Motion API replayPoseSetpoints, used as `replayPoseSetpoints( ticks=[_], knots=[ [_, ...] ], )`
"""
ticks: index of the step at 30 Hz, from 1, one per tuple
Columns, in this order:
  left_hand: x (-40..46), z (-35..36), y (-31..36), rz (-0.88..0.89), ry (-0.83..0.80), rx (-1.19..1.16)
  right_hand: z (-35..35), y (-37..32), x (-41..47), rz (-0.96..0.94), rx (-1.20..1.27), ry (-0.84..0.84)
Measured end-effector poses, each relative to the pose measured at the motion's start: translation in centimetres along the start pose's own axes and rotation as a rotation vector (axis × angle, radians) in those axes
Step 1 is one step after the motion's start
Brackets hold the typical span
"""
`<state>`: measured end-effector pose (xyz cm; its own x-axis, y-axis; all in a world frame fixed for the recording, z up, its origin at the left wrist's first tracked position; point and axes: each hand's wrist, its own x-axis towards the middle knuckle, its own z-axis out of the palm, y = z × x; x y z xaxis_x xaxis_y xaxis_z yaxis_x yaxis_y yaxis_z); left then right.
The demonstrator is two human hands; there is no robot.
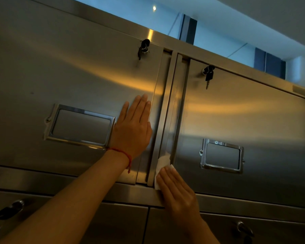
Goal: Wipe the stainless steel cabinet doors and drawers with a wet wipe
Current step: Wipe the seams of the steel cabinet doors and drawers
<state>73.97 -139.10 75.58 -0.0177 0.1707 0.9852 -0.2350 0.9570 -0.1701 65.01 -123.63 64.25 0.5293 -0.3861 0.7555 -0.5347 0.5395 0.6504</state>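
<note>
Two stainless steel cabinet doors fill the view, the left door (69,71) and the right door (250,124), split by a vertical steel post (167,103). My left hand (133,127) lies flat with straight fingers on the left door near its right edge; a red string circles the wrist. My right hand (176,189) presses a white wet wipe (161,164) with straight fingers against the bottom of the post, where the doors meet the horizontal rail (60,182).
Each door carries a chrome label frame, one on the left (81,125) and one on the right (222,156), and a lock with hanging keys (143,47) (208,74). Lower drawers with dark handles (11,208) sit below the rail. A ceiling gap shows above the cabinet.
</note>
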Motion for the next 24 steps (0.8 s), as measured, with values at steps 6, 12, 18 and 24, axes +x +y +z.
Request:
replayPoseSetpoints(
  ticks=[6, 12, 18, 24],
  knots=[
    [0.0, 0.1, 0.0, 0.004, 0.005, 0.004, 0.5, 0.9, 1.7, 0.056, -0.014, 0.037],
    [0.0, 0.1, 0.0, 0.006, 0.004, 0.011, 0.7, 2.2, 3.7, 0.083, -0.026, 0.046],
    [0.0, 0.1, 0.0, -0.003, -0.017, 0.01, 0.6, 1.4, 2.6, 0.09, -0.02, 0.039],
    [0.0, 0.0, 0.1, -0.006, -0.019, 0.009, 0.6, 1.6, 3.2, 0.099, -0.022, 0.041]
  ],
)
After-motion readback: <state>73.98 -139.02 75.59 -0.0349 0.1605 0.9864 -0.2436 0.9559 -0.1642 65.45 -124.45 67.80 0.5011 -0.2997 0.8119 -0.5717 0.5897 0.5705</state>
